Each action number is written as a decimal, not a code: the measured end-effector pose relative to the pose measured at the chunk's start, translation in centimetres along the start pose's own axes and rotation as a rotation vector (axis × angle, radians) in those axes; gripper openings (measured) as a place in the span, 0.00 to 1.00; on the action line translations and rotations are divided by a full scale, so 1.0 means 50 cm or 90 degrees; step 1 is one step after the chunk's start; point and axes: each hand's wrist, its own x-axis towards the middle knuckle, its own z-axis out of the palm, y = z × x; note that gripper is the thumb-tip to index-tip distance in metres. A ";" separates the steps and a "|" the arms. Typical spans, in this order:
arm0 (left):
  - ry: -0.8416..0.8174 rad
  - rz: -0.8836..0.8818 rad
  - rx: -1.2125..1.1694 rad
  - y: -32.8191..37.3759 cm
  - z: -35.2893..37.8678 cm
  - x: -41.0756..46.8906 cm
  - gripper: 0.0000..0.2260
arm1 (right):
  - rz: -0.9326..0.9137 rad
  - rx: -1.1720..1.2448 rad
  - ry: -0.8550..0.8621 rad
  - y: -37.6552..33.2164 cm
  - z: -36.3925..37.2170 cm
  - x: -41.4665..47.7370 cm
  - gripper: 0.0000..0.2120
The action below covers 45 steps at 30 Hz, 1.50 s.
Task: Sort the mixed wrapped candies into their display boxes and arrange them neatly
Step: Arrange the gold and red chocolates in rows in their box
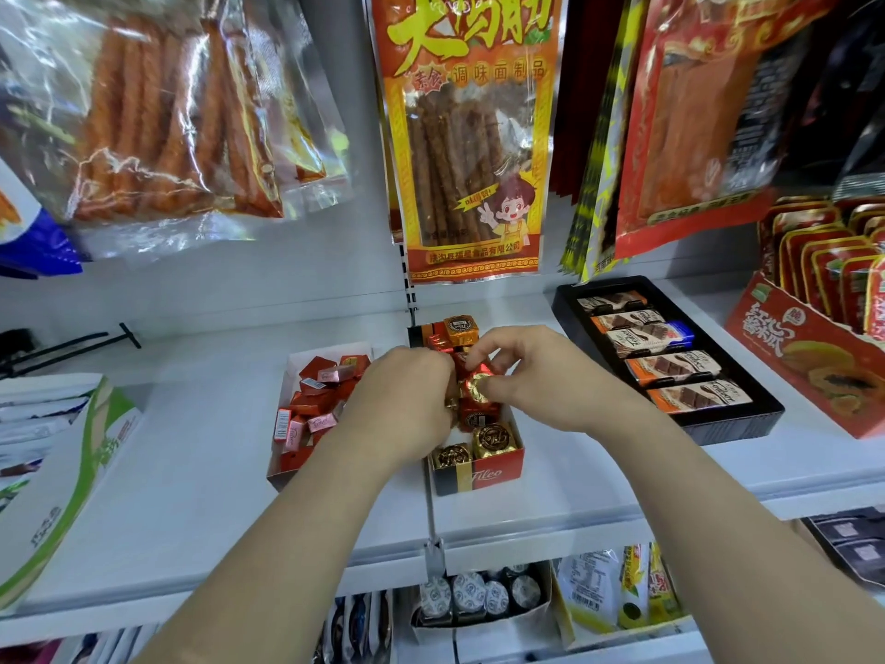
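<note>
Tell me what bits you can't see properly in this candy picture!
Head view, the only one:
Middle of the red-and-black box: covered by both hands.
Left hand: fingertips turned away, so whether it holds anything is unclear.
Right hand: pinches a red foil candy, partly hiding it.
White box: its right side sits behind the left hand.
Red carton: cut off by the right edge.
</note>
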 end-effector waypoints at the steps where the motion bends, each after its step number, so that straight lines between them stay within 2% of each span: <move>1: -0.002 -0.005 -0.008 -0.002 0.000 0.000 0.10 | -0.001 0.003 0.006 0.002 -0.001 0.001 0.07; 5: -0.026 0.000 -0.088 -0.012 -0.011 -0.003 0.14 | -0.010 0.002 0.002 0.009 -0.006 0.002 0.06; 9: 0.014 -0.080 -0.256 -0.029 -0.044 -0.022 0.06 | -0.029 -0.009 -0.009 0.010 -0.004 0.003 0.09; 12: -0.023 -0.131 -0.396 -0.039 -0.057 -0.039 0.04 | -0.033 -0.013 -0.012 0.010 -0.003 0.003 0.10; 17: -0.136 -0.085 -0.314 -0.027 -0.054 -0.053 0.02 | -0.036 -0.007 0.000 0.006 0.000 0.005 0.09; 23: -0.148 -0.020 -0.194 -0.029 -0.042 -0.044 0.04 | 0.009 0.039 -0.005 0.005 0.002 0.004 0.06; 33: -0.292 0.021 -0.254 -0.040 -0.042 -0.038 0.10 | 0.047 0.093 0.008 0.010 0.002 0.004 0.05; 37: -0.233 0.014 -0.255 -0.037 -0.043 -0.038 0.10 | 0.047 0.097 -0.001 0.009 0.003 0.003 0.05; 42: -0.157 -0.007 -0.337 -0.043 -0.046 -0.038 0.13 | 0.023 0.115 0.009 0.004 -0.005 -0.002 0.05; 45: -0.107 0.026 -0.225 -0.031 -0.042 -0.041 0.14 | 0.008 0.102 0.000 0.000 -0.008 -0.005 0.06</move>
